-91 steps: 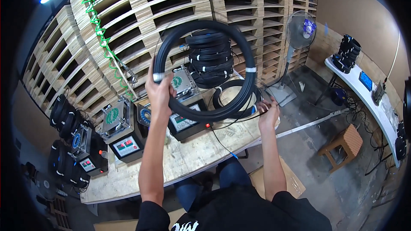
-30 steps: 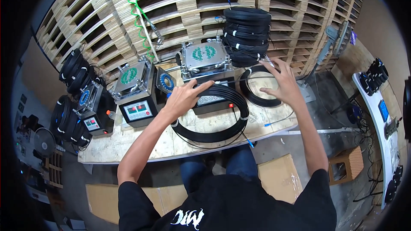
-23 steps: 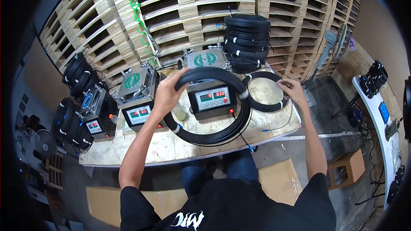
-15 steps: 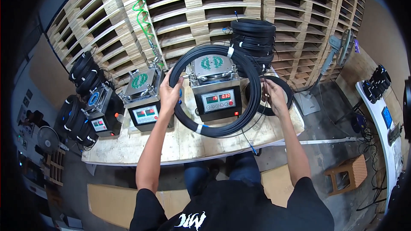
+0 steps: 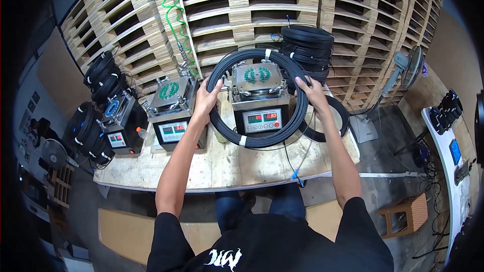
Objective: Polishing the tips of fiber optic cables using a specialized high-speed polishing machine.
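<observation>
Above the right half of the table [image 5: 212, 171], here's the black cable coil [image 5: 262, 142], framing the machine [image 5: 262, 122] behind it. Left hand [image 5: 205, 102] grips its left side, right hand [image 5: 314, 94] its right, both clamped on! That even, opposed hold should keep the turns together; best keep the blue-tipped cable end [image 5: 295, 174], near the front edge, from snagging.

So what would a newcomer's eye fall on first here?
Probably the large black cable coil, gripped at its sides by the left hand and right hand, with a metal-topped machine showing through the ring. Next, the wooden pallets stacked high behind the table, then the pile of black coils at its back right.
</observation>
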`<state>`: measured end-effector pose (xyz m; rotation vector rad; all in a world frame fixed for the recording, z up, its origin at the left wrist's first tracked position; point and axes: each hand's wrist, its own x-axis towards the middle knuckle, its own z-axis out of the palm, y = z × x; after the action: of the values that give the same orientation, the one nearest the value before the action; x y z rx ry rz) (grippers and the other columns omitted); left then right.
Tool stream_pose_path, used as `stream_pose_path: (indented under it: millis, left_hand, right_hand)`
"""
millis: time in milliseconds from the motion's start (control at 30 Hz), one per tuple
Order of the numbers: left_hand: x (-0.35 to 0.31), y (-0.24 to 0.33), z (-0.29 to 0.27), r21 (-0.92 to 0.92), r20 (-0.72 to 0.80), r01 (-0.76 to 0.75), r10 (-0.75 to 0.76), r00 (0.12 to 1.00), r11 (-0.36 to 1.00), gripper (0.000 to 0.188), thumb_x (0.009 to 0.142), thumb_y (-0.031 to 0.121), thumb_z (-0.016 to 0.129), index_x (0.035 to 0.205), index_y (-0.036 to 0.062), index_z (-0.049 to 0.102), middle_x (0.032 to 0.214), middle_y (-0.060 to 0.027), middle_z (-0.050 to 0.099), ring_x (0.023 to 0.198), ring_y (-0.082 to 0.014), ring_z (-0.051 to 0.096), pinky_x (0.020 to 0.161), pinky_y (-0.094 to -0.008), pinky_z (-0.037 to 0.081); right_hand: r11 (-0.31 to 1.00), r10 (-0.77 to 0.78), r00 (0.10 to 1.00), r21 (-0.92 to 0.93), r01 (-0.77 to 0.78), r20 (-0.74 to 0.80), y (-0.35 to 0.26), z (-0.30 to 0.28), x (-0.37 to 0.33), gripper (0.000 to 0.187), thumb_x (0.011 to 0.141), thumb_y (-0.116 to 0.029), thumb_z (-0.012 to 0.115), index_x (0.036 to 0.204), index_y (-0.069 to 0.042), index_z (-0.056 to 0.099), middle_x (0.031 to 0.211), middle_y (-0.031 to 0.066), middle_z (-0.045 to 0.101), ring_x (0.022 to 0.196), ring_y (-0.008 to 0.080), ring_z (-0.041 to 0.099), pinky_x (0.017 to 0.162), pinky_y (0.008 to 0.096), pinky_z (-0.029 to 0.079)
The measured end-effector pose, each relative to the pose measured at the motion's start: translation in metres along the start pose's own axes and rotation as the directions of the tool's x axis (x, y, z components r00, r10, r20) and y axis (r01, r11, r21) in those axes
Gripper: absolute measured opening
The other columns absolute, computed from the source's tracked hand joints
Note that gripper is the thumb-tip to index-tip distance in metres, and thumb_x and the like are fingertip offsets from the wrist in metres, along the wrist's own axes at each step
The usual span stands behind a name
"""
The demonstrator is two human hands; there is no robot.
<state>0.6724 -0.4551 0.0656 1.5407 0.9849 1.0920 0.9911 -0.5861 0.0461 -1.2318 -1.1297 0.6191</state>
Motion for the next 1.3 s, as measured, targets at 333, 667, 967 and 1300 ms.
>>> stream_pose_path:
  millis: [333,667,967,1300]
  left_hand:
    - [0.022,-0.028,-0.033,0.027,0.325,0.308,-0.300,0.897,0.951,0.054,0.104,0.051,0.045,0.140,0.0100,0.048,0.091,-0.0064,0.063,0.065,-0.0169,0.065,0.060,-0.0387,0.059]
    - [0.000,-0.054,-0.017,0.132,0.239,0.210,-0.237,0.942,0.969,0.057,0.108,0.038,0.044,0.155,0.0075,0.034,0.138,-0.0120,0.055,0.116,-0.0205,0.058,0.088,-0.0382,0.056]
    - [-0.016,-0.109,-0.010,0.062,0.180,0.040,-0.051,0.982,0.997,0.050,0.108,0.023,0.043,0.156,0.0119,0.032,0.134,-0.0135,0.059,0.115,-0.0207,0.059,0.087,-0.0393,0.060]
    - [-0.063,-0.129,-0.023,0.210,0.031,-0.168,0.165,0.986,0.963,0.054,0.105,-0.001,0.039,0.156,0.0167,0.034,0.087,-0.0087,0.060,0.063,-0.0132,0.064,0.061,-0.0296,0.060]
  right_hand:
    - [0.991,0.135,0.991,0.008,-0.135,-0.012,0.068,-0.002,0.042,0.044,0.096,-0.047,0.064,0.101,-0.004,0.068,0.073,0.0009,0.061,0.065,0.0089,0.061,0.057,0.0235,0.047]
    - [0.995,0.090,0.996,-0.055,-0.088,0.024,0.094,-0.010,0.022,0.041,0.099,-0.044,0.062,0.096,-0.003,0.066,0.072,-0.0004,0.061,0.064,0.0062,0.056,0.059,0.0228,0.044]
    - [0.991,0.126,0.992,-0.055,-0.126,-0.007,0.093,-0.016,0.006,0.044,0.100,-0.043,0.060,0.108,0.000,0.067,0.079,0.0003,0.065,0.072,0.0054,0.056,0.065,0.0227,0.043]
    - [0.989,-0.001,0.991,-0.147,-0.019,-0.132,0.145,-0.046,-0.031,0.042,0.104,-0.033,0.055,0.124,0.002,0.065,0.095,0.0038,0.068,0.083,0.0090,0.059,0.076,0.0238,0.047]
